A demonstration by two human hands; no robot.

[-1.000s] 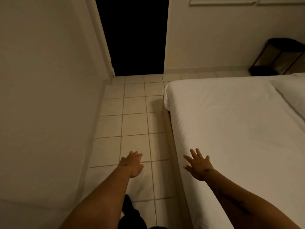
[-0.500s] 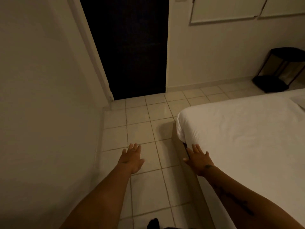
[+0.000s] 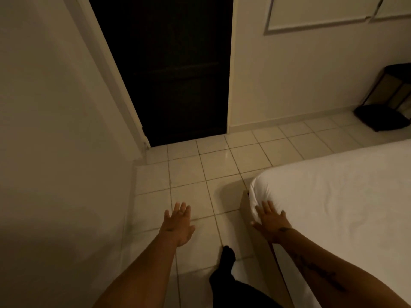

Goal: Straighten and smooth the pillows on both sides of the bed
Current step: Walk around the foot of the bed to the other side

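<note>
— What's under your right grip?

— From the head camera: my right hand (image 3: 271, 221) lies flat, fingers spread apart, at the rounded corner of the bed (image 3: 347, 196), at four o'clock. The white sheet there is smooth, with soft creases at the corner.

— And the left?

— My left hand (image 3: 178, 225) is open too, palm down over the glossy square floor tiles (image 3: 220, 165), holding nothing. A dark doorway (image 3: 173, 70) stands at twelve. No pillows are in sight.
</note>
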